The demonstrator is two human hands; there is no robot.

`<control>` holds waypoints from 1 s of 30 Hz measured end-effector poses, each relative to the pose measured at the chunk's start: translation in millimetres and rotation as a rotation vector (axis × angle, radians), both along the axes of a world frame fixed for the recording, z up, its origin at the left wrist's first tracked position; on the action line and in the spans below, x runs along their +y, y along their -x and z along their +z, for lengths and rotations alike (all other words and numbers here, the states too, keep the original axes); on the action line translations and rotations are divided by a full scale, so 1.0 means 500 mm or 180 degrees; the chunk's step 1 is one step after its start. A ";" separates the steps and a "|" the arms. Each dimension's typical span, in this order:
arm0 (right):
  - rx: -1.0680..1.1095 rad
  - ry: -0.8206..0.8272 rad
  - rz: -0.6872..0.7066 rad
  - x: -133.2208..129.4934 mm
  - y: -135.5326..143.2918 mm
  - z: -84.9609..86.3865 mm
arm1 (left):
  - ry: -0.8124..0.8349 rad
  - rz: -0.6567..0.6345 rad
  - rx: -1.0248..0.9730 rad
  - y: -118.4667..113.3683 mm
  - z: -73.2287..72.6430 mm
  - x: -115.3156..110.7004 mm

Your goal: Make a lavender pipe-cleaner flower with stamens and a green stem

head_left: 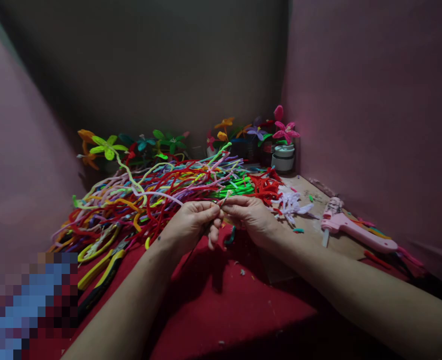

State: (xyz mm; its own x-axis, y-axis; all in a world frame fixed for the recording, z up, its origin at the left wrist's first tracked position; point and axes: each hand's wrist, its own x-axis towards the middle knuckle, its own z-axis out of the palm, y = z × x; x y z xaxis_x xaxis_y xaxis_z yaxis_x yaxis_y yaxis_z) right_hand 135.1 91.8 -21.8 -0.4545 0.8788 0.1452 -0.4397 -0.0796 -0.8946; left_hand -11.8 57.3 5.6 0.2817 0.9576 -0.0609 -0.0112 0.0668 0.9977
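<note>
My left hand (191, 220) and my right hand (253, 215) meet in the middle, thumbs and fingertips pinched together. Between them is a thin pipe cleaner piece (227, 196), its pale tip poking up above the fingers; the rest is mostly hidden. A light pink pipe cleaner (161, 194) runs up to the back of my left hand; whether it is held, I cannot tell. Behind both hands lies a big tangled heap of coloured pipe cleaners (176, 177). Bright green pieces (239, 187) lie just beyond my right fingers.
Yellow-and-black pliers (101, 270) and yellow-handled scissors (99, 245) lie left. A pink glue gun (356, 231) rests on a board (313, 237) at right, near white pipe cleaner pieces (292, 202). Pipe cleaner flowers (108, 147) and a grey pot (283, 159) stand at the back.
</note>
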 end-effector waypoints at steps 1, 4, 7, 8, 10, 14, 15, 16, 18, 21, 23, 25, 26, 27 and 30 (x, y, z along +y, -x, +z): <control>-0.0022 -0.0029 -0.0069 0.001 0.000 -0.002 | -0.0114 0.0154 0.0157 -0.005 0.001 -0.001; -0.0134 -0.0139 -0.0285 0.001 0.001 -0.006 | -0.0609 0.0813 0.0723 -0.020 0.002 -0.005; -0.0193 -0.0232 -0.0367 -0.002 0.002 -0.009 | -0.1258 0.1118 0.1195 -0.031 -0.003 -0.011; -0.0193 -0.0229 -0.0378 -0.003 0.002 -0.009 | -0.1413 0.1156 0.1268 -0.032 -0.005 -0.012; -0.0182 -0.0191 -0.0385 -0.005 0.003 -0.006 | -0.1442 0.1173 0.1221 -0.031 -0.006 -0.014; -0.0083 0.0036 -0.0191 -0.006 0.001 0.001 | -0.0684 0.0641 0.0582 -0.023 0.001 -0.012; -0.0039 0.0103 -0.0108 -0.006 0.000 0.003 | -0.0518 0.0462 0.0390 -0.020 0.003 -0.011; -0.0010 0.0168 -0.0038 -0.005 0.000 0.004 | -0.0395 0.0298 0.0219 -0.017 0.004 -0.010; -0.0002 0.0269 0.0061 -0.004 -0.002 0.005 | -0.0292 0.0065 -0.0023 -0.011 0.004 -0.009; -0.0018 0.0345 0.0167 0.000 -0.005 0.004 | -0.0299 -0.0111 -0.0118 0.000 0.002 -0.010; -0.0007 0.0248 0.0250 0.001 -0.005 0.003 | -0.0254 -0.0205 -0.0045 0.006 0.002 -0.012; -0.0011 0.0078 0.0278 0.002 -0.004 0.001 | -0.0163 -0.0310 0.0083 0.008 0.005 -0.013; -0.0011 0.0026 0.0240 0.001 -0.003 0.001 | -0.0142 -0.0318 0.0164 0.007 0.007 -0.013; -0.0007 0.0020 0.0152 0.001 -0.002 0.000 | -0.0171 -0.0257 0.0273 0.003 0.007 -0.012; 0.0003 0.0175 -0.0195 0.000 0.000 -0.002 | -0.0632 0.0350 0.0793 -0.011 0.001 -0.008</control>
